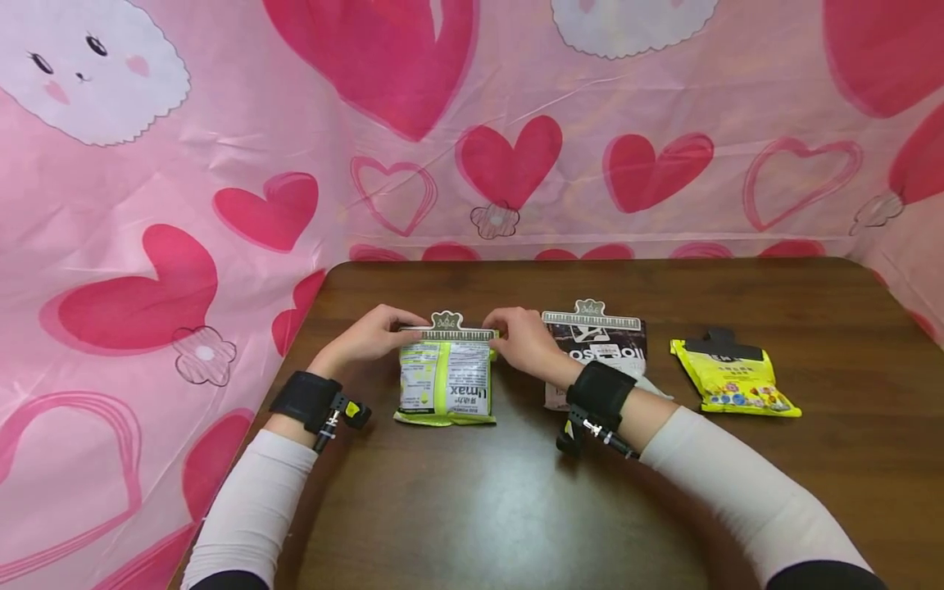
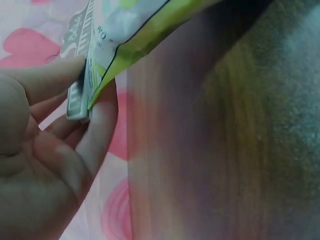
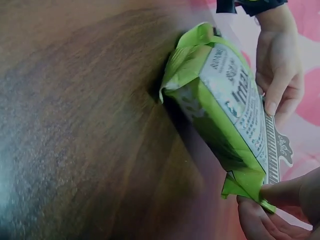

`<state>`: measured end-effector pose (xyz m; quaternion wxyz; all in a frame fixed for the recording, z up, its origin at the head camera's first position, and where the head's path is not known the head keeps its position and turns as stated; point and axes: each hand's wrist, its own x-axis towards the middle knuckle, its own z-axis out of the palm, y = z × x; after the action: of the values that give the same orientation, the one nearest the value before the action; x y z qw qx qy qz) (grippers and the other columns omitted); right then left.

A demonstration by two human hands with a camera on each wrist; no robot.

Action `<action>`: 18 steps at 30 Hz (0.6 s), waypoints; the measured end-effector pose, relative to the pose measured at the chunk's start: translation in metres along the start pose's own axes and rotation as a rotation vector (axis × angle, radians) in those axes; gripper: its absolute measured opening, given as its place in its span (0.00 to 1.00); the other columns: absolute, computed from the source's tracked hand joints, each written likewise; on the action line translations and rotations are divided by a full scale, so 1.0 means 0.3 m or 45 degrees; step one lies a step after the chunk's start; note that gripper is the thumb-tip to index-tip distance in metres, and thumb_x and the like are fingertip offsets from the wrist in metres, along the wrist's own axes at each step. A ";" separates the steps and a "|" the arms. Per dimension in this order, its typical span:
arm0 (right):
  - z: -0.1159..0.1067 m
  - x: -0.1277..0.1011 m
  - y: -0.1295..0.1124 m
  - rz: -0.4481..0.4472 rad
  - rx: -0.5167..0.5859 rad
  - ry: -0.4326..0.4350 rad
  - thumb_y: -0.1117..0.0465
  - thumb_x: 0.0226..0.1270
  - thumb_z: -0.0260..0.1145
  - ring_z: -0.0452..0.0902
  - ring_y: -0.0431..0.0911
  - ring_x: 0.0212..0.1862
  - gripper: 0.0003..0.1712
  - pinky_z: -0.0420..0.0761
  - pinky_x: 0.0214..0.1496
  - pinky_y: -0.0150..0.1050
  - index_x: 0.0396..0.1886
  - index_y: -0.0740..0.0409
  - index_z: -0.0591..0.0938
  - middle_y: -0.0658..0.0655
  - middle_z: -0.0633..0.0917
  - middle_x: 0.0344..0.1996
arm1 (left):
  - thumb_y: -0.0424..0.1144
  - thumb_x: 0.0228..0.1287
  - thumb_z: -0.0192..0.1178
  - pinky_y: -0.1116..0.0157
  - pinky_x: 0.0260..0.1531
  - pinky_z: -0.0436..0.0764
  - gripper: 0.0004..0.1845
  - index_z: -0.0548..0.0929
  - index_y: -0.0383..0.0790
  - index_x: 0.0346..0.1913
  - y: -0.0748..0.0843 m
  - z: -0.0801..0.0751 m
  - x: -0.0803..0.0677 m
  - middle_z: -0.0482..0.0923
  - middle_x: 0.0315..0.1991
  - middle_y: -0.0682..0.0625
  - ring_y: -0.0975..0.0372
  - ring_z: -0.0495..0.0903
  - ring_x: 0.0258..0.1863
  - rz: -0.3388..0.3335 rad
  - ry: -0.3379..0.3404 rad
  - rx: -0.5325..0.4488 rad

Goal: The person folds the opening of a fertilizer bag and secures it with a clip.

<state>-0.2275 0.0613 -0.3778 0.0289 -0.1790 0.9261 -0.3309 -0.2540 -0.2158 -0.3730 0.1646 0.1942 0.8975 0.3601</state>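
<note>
A lime-green and white snack bag point(image 1: 468, 381) hangs or stands upright over the table, its top edge in a long bag clip point(image 1: 457, 334) with a piano-key pattern and a crown-shaped handle. My left hand point(image 1: 374, 332) pinches the clip's left end, thumb in front and fingers behind, as the left wrist view shows. At the other end, my right hand point(image 1: 525, 340) pinches the bag's green top corner point(image 3: 245, 189) between thumb and fingers, right beside the clip's end.
A black and white bag point(image 1: 597, 348) with a matching piano-key clip point(image 1: 590, 315) lies partly behind my right wrist. Farther right is a yellow bag point(image 1: 733, 381) with a black clip point(image 1: 720, 346). The brown table point(image 1: 479, 508) ends at a pink heart-patterned cloth point(image 1: 516, 98).
</note>
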 end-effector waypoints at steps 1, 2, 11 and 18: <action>0.006 0.004 0.003 0.010 0.002 -0.003 0.65 0.64 0.69 0.79 0.48 0.39 0.13 0.77 0.45 0.44 0.48 0.56 0.86 0.56 0.87 0.38 | 0.40 0.69 0.62 0.63 0.40 0.77 0.16 0.84 0.42 0.57 -0.002 0.002 0.003 0.86 0.45 0.46 0.55 0.77 0.40 -0.006 0.002 0.010; 0.011 0.008 0.006 0.019 0.000 -0.005 0.65 0.63 0.69 0.79 0.48 0.39 0.13 0.77 0.50 0.46 0.48 0.56 0.86 0.56 0.87 0.38 | 0.40 0.69 0.61 0.63 0.41 0.77 0.16 0.84 0.42 0.57 -0.003 0.005 0.006 0.86 0.45 0.46 0.55 0.78 0.40 -0.017 0.005 0.018; 0.041 0.027 0.023 0.037 -0.037 -0.018 0.66 0.62 0.67 0.80 0.51 0.40 0.13 0.72 0.60 0.51 0.47 0.59 0.86 0.58 0.88 0.38 | 0.38 0.69 0.61 0.63 0.43 0.77 0.15 0.85 0.40 0.55 -0.017 0.033 0.027 0.86 0.46 0.45 0.56 0.78 0.41 -0.034 0.037 0.128; 0.054 0.039 0.031 0.060 -0.059 -0.066 0.64 0.65 0.67 0.82 0.52 0.44 0.15 0.67 0.68 0.54 0.50 0.60 0.85 0.59 0.88 0.42 | 0.37 0.68 0.61 0.63 0.40 0.75 0.14 0.87 0.39 0.53 -0.017 0.034 0.031 0.86 0.47 0.44 0.56 0.77 0.41 -0.012 0.047 0.233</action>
<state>-0.2386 0.0542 -0.3954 0.0563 -0.1663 0.9364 -0.3040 -0.2589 -0.2089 -0.3851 0.1313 0.1973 0.9305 0.2792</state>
